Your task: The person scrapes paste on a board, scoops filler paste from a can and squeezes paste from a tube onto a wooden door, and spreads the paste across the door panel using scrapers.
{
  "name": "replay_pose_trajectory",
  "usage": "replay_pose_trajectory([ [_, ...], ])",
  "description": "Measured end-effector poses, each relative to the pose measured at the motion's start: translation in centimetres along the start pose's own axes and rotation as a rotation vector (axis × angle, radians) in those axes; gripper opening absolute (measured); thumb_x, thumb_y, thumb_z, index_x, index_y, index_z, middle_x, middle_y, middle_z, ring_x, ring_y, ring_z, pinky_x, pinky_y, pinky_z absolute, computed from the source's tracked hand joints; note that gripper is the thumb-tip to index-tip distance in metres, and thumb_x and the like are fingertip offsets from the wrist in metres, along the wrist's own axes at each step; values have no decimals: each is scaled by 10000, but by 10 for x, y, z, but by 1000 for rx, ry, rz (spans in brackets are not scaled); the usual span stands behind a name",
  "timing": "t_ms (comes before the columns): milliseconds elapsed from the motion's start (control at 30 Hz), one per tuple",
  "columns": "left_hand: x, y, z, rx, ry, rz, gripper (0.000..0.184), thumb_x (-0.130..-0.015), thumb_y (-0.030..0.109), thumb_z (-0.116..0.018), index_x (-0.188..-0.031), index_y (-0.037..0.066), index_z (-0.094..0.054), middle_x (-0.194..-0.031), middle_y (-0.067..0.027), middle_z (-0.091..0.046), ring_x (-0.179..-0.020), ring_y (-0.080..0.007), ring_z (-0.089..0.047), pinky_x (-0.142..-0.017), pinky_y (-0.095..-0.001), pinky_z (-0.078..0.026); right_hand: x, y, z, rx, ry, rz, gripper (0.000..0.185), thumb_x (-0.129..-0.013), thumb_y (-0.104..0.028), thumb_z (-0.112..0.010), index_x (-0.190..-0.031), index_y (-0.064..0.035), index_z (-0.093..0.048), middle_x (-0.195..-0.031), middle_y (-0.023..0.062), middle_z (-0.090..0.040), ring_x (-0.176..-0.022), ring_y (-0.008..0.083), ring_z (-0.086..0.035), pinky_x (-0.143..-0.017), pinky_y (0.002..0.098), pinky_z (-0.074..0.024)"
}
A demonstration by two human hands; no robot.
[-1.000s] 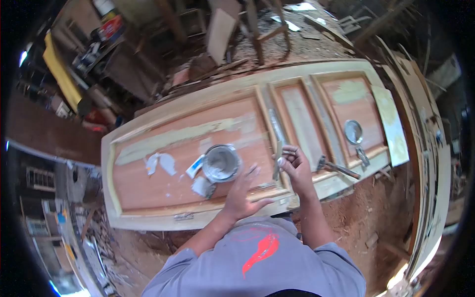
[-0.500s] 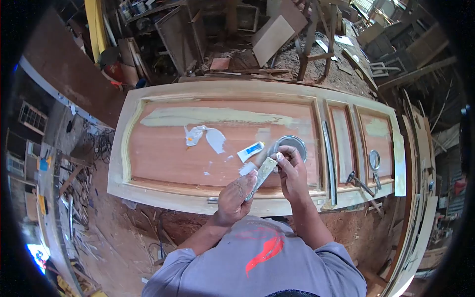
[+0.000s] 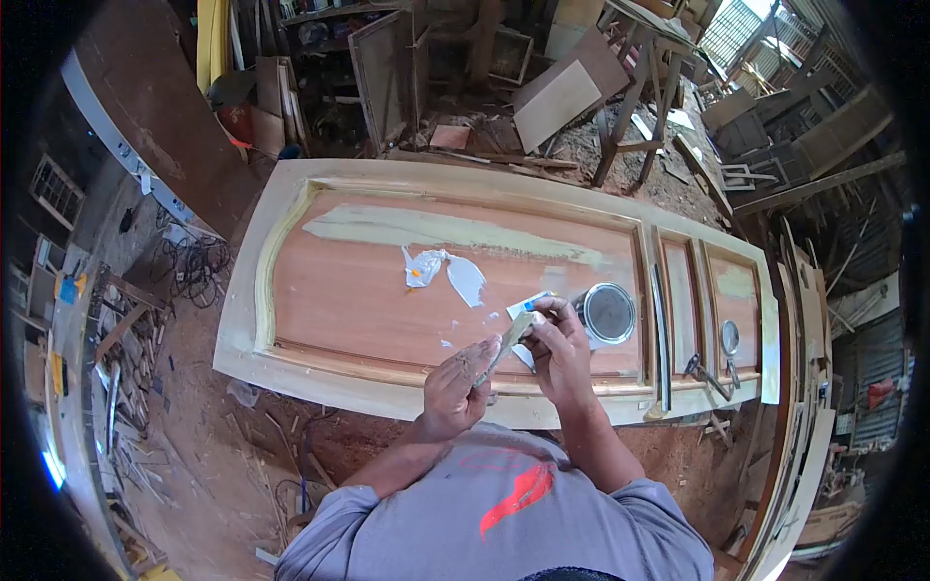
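My left hand (image 3: 451, 395) is closed around the lower end of a flat, narrow scraper (image 3: 506, 352) smeared with pale putty. At its upper end, my right hand (image 3: 562, 351) pinches the scraper between thumb and fingers. Both hands are above the near side of a wooden panel door (image 3: 339, 324) lying flat. Partly behind my right hand lies a white and blue tube (image 3: 523, 304). A round metal tin (image 3: 610, 315) stands just right of that hand. Farther left on the door are white filler patches (image 3: 467, 281) and a long pale putty band (image 3: 407, 229).
A metal strip (image 3: 661, 334) lies across the door, with a hammer (image 3: 707, 376) and a round-ended metal tool (image 3: 729, 337) to its right. Beyond the far edge are scrap boards (image 3: 557, 105) and a wooden trestle (image 3: 635, 145). Cables (image 3: 189, 266) lie on the left floor.
The view has shifted, so the door sits differently in frame. My hands have moved relative to the tube and tin, now partly covering the tube and leaving the tin uncovered. Both still hold the scraper.
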State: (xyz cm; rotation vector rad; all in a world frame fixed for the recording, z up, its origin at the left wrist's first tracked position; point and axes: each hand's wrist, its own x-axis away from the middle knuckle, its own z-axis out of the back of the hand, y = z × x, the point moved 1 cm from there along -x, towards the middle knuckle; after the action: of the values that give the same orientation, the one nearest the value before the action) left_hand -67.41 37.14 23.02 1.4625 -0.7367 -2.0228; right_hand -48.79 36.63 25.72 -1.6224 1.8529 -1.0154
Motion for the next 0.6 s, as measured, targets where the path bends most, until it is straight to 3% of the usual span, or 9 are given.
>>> replay_pose_trajectory([
  [300, -11, 4, -2, -34, -22, -24, 415, -889, -83, -614, -1300, -50, -666, -1236, -223, -727, -1143, -394, -718, -982, -452, -580, -5, 1, 5, 182, -12, 83, 265, -977, 26, -637, -1217, -29, -537, -1129, 90, -632, -983, 170, -680, -880, 334, -590],
  [400, -10, 0, -14, -37, -9, 57, 363, -922, -66, -617, -1279, -54, -679, -1190, -233, -737, -1082, -364, -743, -935, -421, -589, -6, -12, 23, 320, -79, 138, 365, -920, 42, -724, -1225, -28, -535, -1168, 106, -621, -1016, 190, -675, -900, 348, -584],
  [500, 11, -27, -27, 30, 123, 365, 304, -991, -12, -614, -1283, -59, -684, -1140, -205, -761, -1015, -236, -752, -873, -354, -582, -5, -22, 76, 656, -102, 132, 422, -883, 12, -789, -1221, -33, -541, -1152, 101, -636, -1030, 188, -674, -917, 346, -573],
  [567, 0, -21, -27, 10, 180, 474, 291, -1028, 39, -608, -1289, -65, -684, -1131, -177, -767, -995, -158, -719, -844, -313, -565, -16, -32, 160, 1013, 161, 350, 392, -885, -88, -820, -1210, -37, -607, -1098, 84, -684, -1020, 194, -682, -910, 337, -551],
  [600, -4, -19, -29, -5, 214, 531, 289, -1046, 64, -605, -1291, -68, -683, -1126, -164, -770, -985, -119, -702, -830, -292, -556, -17, -51, 188, 1000, 400, 304, 372, -903, -129, -808, -1215, -28, -632, -1101, 97, -696, -997, 202, -683, -890, 348, -546],
])
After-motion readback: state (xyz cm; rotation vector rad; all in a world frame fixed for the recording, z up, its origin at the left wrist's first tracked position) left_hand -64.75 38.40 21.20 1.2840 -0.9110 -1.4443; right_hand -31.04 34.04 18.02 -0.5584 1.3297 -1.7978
